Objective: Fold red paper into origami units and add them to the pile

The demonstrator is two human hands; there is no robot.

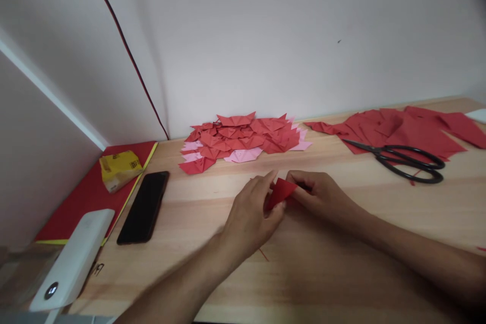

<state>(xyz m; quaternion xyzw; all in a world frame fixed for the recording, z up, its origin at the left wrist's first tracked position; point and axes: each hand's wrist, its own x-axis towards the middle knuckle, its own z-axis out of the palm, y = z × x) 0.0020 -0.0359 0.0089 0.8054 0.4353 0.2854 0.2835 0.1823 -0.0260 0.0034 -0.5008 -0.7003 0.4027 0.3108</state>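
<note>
Above the middle of the wooden table, both hands meet at a small folded piece of red paper (pixel 281 192). My left hand (pixel 252 210) grips its left side between thumb and fingers. On the other side, my right hand (pixel 317 193) is closed on the right edge of the same paper, its fingertips partly hidden. Beyond the hands lies a pile of folded red and pink paper pieces (pixel 239 139). Black-handled scissors (pixel 402 159) rest at the right, partly over a spread of red paper sheets (pixel 402 129).
On the left lie a black phone (pixel 143 207), a white device with a round button (pixel 76 258) and a yellow packet (pixel 121 168) on a red sheet with yellow edges (pixel 70 207). A dark cable (pixel 125 43) runs down the white wall behind the table.
</note>
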